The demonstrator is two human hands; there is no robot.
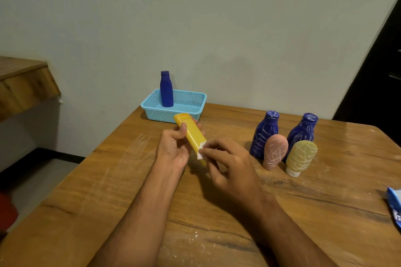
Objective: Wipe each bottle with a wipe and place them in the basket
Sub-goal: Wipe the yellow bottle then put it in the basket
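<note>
Head view: left hand (173, 149) gripping yellow bottle (191, 134) above surface (152, 191) middle; right hand (230, 165) pinching wipe (201, 151) against it. Looking light, stiff, slippery; mid-body hold suiting.

The blue packet (395, 207) is cut off by the right edge, the yellow bottle's (190, 133) lower end hides behind the hands, and the wipe (201, 151) shows only partly.

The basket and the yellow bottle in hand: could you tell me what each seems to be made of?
The basket looks like light blue moulded plastic: its walls are a regular grid of small holes under a solid rim. The yellow bottle, held by the left hand, looks like smooth, opaque plastic with a soft sheen and a matching flat cap; its exact type cannot be told.
</note>
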